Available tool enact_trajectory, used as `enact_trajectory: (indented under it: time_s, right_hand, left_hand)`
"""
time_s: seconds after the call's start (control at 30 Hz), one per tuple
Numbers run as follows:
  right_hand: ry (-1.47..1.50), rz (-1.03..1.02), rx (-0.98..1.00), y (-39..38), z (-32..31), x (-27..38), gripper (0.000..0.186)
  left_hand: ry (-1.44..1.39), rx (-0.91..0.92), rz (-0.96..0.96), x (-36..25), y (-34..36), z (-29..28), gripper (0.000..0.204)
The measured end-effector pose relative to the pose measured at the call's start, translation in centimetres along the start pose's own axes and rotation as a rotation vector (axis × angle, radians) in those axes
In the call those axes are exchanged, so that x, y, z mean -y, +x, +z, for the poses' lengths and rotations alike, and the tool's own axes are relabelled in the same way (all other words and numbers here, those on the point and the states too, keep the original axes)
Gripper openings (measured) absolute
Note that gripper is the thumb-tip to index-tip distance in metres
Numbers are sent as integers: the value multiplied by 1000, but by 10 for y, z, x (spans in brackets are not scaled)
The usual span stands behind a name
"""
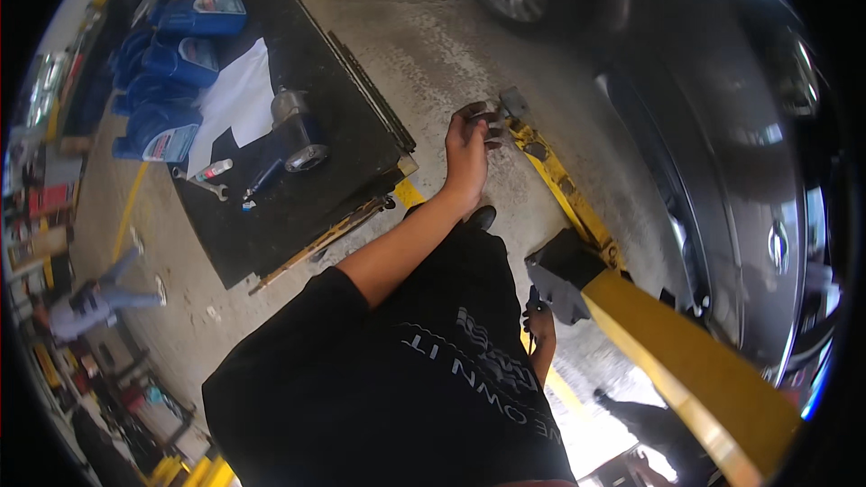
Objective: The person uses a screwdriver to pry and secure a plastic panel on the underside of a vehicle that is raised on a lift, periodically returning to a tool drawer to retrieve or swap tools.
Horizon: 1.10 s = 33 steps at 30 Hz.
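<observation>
The left hand (467, 149) reaches out ahead of the body, its fingers loosely curled and spread a little apart, with nothing visible between them. It is just beside the grey pad (512, 102) at the end of a yellow lift arm (561, 185); whether they touch, I cannot tell. The right hand (540, 323) is low, near the yellow post (686, 361), its fingers wrapped around a dark tool (534, 296) too small to make out, which sticks up past them.

To the left stands a black table (356, 126). Blue bottles (194, 18) stand or lie along its far side, beside white paper (236, 95). Nearer are a silver and dark air tool (296, 131), a small white-and-red tube (215, 169) and a wrench (200, 182). A grey car (722, 180) fills the right side.
</observation>
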State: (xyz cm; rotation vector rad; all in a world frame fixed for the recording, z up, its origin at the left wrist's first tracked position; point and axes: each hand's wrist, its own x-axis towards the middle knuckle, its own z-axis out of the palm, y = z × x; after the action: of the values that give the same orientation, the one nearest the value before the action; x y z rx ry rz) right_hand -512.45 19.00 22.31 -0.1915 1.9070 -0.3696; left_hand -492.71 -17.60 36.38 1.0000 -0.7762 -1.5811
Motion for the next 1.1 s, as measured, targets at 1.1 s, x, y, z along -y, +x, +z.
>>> enact_trajectory:
  time_s: [1.1]
  right_hand:
    - [-1316, -819, 490, 293, 139, 870, 50]
  left_hand:
    - [-1480, -1283, 689, 180, 306, -258, 42]
